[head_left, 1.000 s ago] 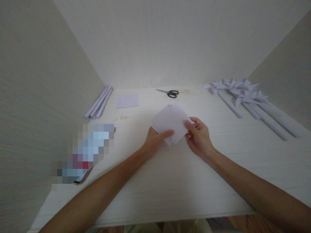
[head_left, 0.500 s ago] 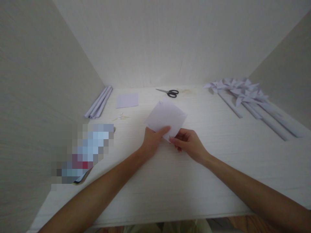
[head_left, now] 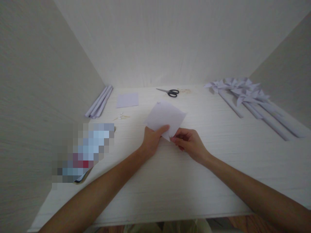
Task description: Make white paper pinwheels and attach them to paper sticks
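Note:
A square sheet of white paper [head_left: 165, 115] is held above the table, one corner pointing toward me. My left hand [head_left: 153, 139] grips its lower left side, thumb on top and fingers underneath. At the near corner, my right hand [head_left: 186, 140] has thumb and fingertips pinched together against the paper's right edge. A thin dark line shows by those fingertips, too small to name. Near the sheet's far corner there is a small cut or curled bit. Beyond the sheet lie scissors [head_left: 171, 93] with black handles, blades to the left.
Another paper square [head_left: 127, 100] lies at the back left, beside rolled paper tubes [head_left: 99, 102]. Small thin sticks [head_left: 122, 116] lie in front of it. Several paper pinwheels [head_left: 251, 94] on tubes rest at right. A blurred-out phone-like object [head_left: 85, 152] stands left. Walls enclose three sides.
My right fingertips have shifted slightly at the paper's near corner, and that corner now shows as a clearer point. The sheet has tilted a little. My left hand has hardly moved.

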A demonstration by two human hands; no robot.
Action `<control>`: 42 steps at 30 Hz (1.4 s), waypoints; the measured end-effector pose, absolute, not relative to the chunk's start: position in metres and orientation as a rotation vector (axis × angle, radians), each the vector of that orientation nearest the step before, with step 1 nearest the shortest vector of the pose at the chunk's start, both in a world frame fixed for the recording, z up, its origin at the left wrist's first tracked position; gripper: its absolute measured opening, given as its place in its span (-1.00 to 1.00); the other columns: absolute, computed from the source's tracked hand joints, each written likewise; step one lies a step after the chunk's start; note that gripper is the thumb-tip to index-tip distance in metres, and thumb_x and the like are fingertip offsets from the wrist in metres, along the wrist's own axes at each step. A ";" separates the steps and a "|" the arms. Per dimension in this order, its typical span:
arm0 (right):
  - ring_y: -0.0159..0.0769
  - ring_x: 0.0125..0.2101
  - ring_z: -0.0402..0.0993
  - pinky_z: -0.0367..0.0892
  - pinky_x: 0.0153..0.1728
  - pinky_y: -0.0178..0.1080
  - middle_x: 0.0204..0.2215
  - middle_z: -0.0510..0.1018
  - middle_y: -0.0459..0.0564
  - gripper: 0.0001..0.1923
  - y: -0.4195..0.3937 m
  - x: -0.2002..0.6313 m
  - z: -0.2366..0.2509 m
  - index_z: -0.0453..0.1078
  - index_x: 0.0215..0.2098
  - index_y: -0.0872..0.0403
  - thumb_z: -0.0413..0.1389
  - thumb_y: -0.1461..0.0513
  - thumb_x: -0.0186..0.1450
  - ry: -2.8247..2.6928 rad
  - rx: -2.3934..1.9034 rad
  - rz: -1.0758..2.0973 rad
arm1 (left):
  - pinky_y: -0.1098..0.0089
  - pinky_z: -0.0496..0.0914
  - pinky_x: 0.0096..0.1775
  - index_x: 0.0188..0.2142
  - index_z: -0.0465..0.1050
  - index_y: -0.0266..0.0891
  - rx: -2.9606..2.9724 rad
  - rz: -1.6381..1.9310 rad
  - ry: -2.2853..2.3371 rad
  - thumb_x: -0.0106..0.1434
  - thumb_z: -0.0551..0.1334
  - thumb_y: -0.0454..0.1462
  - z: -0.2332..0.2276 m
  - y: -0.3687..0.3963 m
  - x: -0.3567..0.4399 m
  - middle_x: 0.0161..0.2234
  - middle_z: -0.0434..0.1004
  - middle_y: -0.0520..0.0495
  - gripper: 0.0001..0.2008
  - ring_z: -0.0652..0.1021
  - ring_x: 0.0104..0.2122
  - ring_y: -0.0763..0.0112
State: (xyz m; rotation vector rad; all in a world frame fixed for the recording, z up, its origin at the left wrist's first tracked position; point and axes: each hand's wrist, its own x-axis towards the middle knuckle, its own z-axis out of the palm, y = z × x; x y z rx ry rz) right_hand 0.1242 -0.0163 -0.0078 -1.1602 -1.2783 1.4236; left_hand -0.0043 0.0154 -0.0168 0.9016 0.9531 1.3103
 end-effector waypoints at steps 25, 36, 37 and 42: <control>-0.49 -0.63 0.18 0.08 -0.65 -0.39 -0.63 0.38 -0.10 -0.82 -0.016 0.120 -0.008 0.35 -0.54 0.16 0.13 0.17 0.01 -1.351 -1.286 1.258 | 0.31 0.37 -0.26 -0.24 0.41 -0.31 1.025 1.261 0.970 -0.13 0.30 -0.25 -0.019 0.014 -0.004 -0.30 0.49 -0.13 -0.61 0.48 -0.33 0.33; -0.55 -0.72 0.03 -0.05 -0.73 -0.41 -0.74 0.22 -0.20 -0.80 -0.015 0.119 -0.007 0.32 -0.54 0.14 0.13 0.14 0.00 -1.319 -1.272 1.267 | 0.32 0.37 -0.23 -0.25 0.41 -0.30 1.049 1.263 0.958 -0.12 0.30 -0.25 -0.016 0.013 -0.004 -0.30 0.50 -0.12 -0.63 0.48 -0.30 0.33; -0.54 -0.71 0.06 -0.03 -0.72 -0.41 -0.72 0.25 -0.18 -0.79 -0.015 0.119 -0.008 0.32 -0.54 0.14 0.14 0.14 0.00 -1.340 -1.288 1.253 | 0.32 0.36 -0.22 -0.25 0.41 -0.30 1.066 1.264 0.958 -0.12 0.30 -0.25 -0.016 0.013 -0.004 -0.29 0.50 -0.12 -0.62 0.48 -0.29 0.33; -0.46 -0.63 0.17 0.08 -0.64 -0.36 -0.65 0.34 -0.11 -0.78 -0.015 0.121 -0.011 0.32 -0.56 0.14 0.13 0.13 0.01 -1.421 -1.291 1.225 | 0.32 0.36 -0.20 -0.26 0.42 -0.29 1.130 1.223 0.982 -0.13 0.30 -0.24 -0.013 0.012 -0.003 -0.29 0.51 -0.10 -0.63 0.48 -0.28 0.33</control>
